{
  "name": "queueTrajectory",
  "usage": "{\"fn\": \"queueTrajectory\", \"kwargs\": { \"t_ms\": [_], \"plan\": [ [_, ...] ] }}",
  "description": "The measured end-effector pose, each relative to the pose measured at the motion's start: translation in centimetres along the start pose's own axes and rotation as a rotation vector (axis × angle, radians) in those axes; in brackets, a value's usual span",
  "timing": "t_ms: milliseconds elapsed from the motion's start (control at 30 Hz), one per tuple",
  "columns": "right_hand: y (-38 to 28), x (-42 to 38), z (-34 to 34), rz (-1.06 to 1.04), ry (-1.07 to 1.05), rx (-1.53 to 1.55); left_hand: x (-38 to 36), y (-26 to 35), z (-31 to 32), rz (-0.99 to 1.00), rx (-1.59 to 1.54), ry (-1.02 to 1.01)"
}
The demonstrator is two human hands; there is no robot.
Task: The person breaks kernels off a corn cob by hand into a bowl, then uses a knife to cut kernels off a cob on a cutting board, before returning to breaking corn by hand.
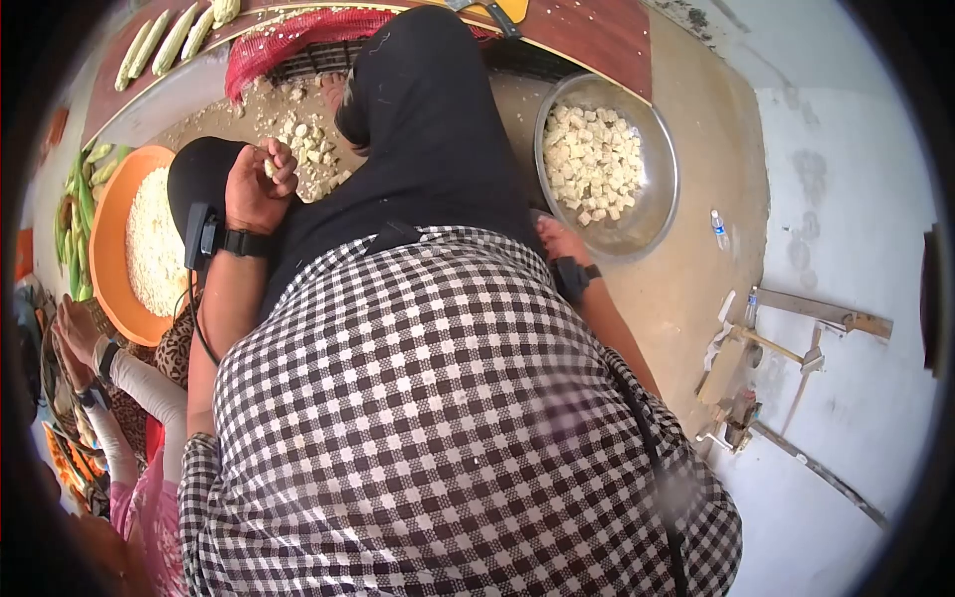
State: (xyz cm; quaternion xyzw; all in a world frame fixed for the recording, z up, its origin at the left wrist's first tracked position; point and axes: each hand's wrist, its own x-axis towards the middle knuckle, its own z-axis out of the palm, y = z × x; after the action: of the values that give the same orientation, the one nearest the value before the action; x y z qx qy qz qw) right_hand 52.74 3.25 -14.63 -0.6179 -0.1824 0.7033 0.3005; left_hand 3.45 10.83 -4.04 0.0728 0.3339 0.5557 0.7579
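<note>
In left hand (257, 189): corn piece (270, 167); right hand (559, 241) well apart.

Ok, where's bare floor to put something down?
Free: the floor right of the metal bowl, up to the small bottle. Crowded: corn pieces ahead of the left hand, beside the orange basin.

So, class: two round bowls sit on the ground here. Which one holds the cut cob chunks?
The metal bowl at upper right, by the right hand; the orange bowl at left holds loose kernels.
</note>
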Motion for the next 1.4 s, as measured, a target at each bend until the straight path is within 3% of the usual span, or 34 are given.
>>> {"fn": "queueTrajectory", "kwargs": {
  "t_ms": [100,200,233,267,300,333,367,400,467,533,733,900,1000,1100,1200,1233,1267,1400],
  "plan": [
    [0.7,-1.6,2.6,-0.038,0.142,-0.261,0.6,0.1,-1.2,0.015,0.033,-0.078],
    [1.1,-0.6,2.4,-0.072,0.173,-0.202,0.5,-0.2,-1.1,0.050,0.038,-0.051],
    [2.3,1.7,-0.5,-0.103,0.034,-0.251,0.5,-0.5,-1.5,0.065,0.077,-0.072],
    [0.6,0.6,0.0,-0.303,0.064,-0.723,0.8,-0.4,-2.1,0.101,0.120,-0.089],
    [-0.8,-0.5,0.9,-0.555,0.083,-1.185,0.3,-0.3,-0.4,0.136,0.137,0.071],
    [-1.4,0.1,0.8,-0.617,0.064,-1.274,-0.4,-0.1,1.2,0.189,0.145,0.243],
    [-1.7,0.5,0.5,-0.563,0.036,-1.204,0.3,0.2,-1.0,0.092,0.083,0.165],
    [-1.8,1.0,-0.1,-0.481,0.005,-1.077,-0.5,-0.2,0.1,0.130,0.145,0.275],
    [-2.1,2.5,-0.3,-0.150,-0.062,-0.344,-0.6,-0.4,-0.1,0.141,0.163,0.277],
    [-3.1,2.1,-0.2,-0.029,-0.223,0.399,0.4,-0.8,-1.8,0.059,0.069,0.118],
    [-9.8,-0.9,6.4,-0.174,-0.189,0.491,-0.8,-0.3,-1.4,0.087,0.016,0.139],
    [-14.1,-2.2,10.9,-0.161,-0.315,0.472,-1.5,0.2,-1.9,0.079,-0.177,0.131],
    [-16.6,-3.6,16.4,-0.147,-0.480,0.338,-2.7,1.3,-0.9,0.048,-0.313,0.104],
    [-18.4,-4.6,23.4,-0.038,-0.789,0.221,-3.3,2.3,0.1,0.112,-0.337,-0.069],
    [-18.2,-3.5,29.7,0.107,-0.962,0.055,-5.1,3.8,4.2,0.288,-0.162,-0.113],
    [-17.8,-3.2,31.6,0.162,-1.016,0.008,-6.0,4.3,6.3,0.343,-0.135,-0.009],
    [-17.1,-3.4,33.7,0.184,-1.039,-0.037,-5.9,4.0,6.6,0.405,-0.082,-0.033],
    [-13.2,-4.2,38.8,0.206,-1.088,-0.027,-6.7,3.0,7.7,0.595,0.427,-0.001]
  ]
}}
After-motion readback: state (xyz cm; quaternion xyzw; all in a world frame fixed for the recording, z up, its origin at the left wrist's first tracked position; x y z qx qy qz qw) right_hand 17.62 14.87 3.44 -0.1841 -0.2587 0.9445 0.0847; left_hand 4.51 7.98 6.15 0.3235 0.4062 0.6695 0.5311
